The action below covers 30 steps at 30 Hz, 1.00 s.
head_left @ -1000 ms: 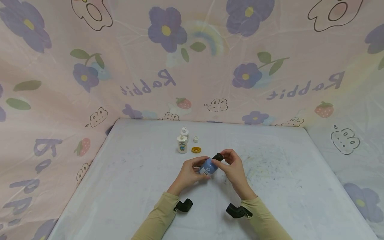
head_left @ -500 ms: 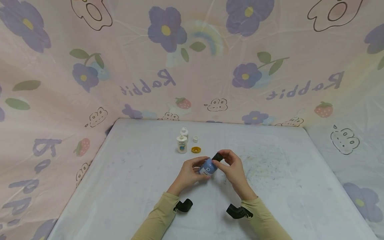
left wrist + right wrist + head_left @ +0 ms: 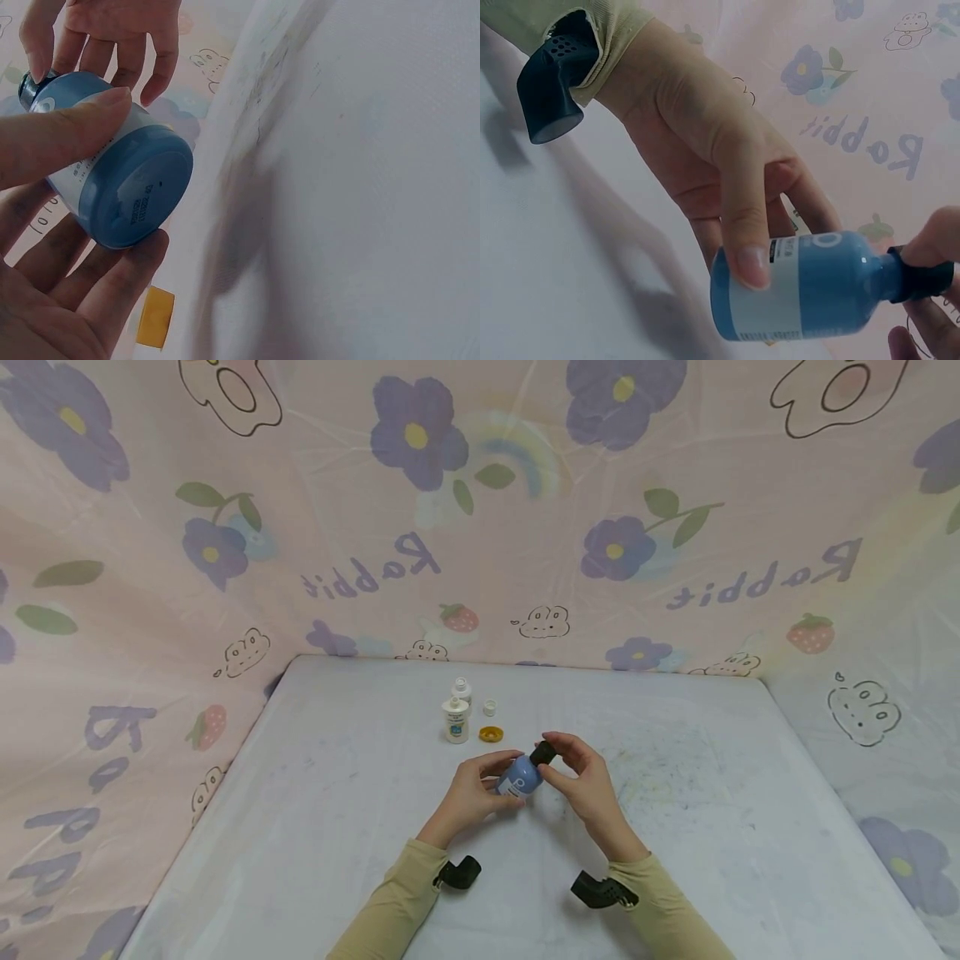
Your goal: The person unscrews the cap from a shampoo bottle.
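Observation:
A blue bottle (image 3: pixel 519 777) with a pale label and a black cap (image 3: pixel 542 753) is held above the table, tilted with its cap toward the upper right. My left hand (image 3: pixel 468 792) grips the bottle's body, thumb on one side and fingers on the other, as the left wrist view shows. At the cap end, my right hand (image 3: pixel 587 781) pinches the black cap between thumb and fingers. In the right wrist view the cap (image 3: pixel 922 279) sits at the bottle's neck, partly covered by right-hand fingers. Printed characters mark the bottle's base (image 3: pixel 146 191).
Two white bottles (image 3: pixel 455 727) stand uncapped behind the hands, one partly hiding the other. Beside them lie a small white cap (image 3: pixel 490 707) and a yellow cap (image 3: pixel 491 735). Patterned cloth (image 3: pixel 510 543) hangs around the white table (image 3: pixel 315 827).
My right hand and wrist have shifted slightly, turning at the black cap, and more of the cap now shows. The left hand and bottle have hardly moved.

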{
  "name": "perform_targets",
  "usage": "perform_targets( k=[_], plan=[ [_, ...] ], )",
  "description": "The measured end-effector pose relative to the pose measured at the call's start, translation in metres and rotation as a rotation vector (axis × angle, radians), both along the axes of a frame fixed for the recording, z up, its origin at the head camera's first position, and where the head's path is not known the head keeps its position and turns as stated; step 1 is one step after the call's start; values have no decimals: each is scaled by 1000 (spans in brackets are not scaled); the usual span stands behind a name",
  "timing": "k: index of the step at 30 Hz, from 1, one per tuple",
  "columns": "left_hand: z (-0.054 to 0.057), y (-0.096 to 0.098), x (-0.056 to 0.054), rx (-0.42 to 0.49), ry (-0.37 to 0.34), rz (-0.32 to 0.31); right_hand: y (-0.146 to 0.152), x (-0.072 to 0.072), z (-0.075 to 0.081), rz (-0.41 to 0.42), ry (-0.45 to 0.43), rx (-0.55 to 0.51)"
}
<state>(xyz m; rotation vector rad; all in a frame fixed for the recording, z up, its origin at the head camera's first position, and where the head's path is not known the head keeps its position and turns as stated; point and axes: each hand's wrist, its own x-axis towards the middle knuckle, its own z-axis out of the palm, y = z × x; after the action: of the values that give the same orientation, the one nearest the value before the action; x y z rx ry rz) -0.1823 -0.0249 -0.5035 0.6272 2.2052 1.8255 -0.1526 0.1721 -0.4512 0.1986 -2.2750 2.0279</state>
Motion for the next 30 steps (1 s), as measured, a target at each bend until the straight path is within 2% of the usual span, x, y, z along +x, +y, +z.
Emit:
perform_targets(
  k=[4,8,12,17,21,22,24,28,30],
  plan=[
    [0,0,0,-5,0,1,-1,4,9,30,24,4],
    [1,0,0,-8,-1,1,1,1,0,25,31,-2],
    [2,0,1,-8,-12,4,3,-4,-14,-55,18,31],
    [3,1,1,4,-29,8,1,-6,-21,-159,21,73],
    [23,0,10,2,-26,4,-1,-5,-22,-198,13,65],
    [28,0,11,-2,-24,5,-2,-3,-18,-200,6,61],
    [27,0,11,-3,-25,8,-5,1,-7,-203,-7,56],
    [6,0,3,1,-17,17,-11,9,13,-193,-22,59],
    [2,0,1,-1,-7,18,-11,9,13,-186,-19,54]
  ],
)
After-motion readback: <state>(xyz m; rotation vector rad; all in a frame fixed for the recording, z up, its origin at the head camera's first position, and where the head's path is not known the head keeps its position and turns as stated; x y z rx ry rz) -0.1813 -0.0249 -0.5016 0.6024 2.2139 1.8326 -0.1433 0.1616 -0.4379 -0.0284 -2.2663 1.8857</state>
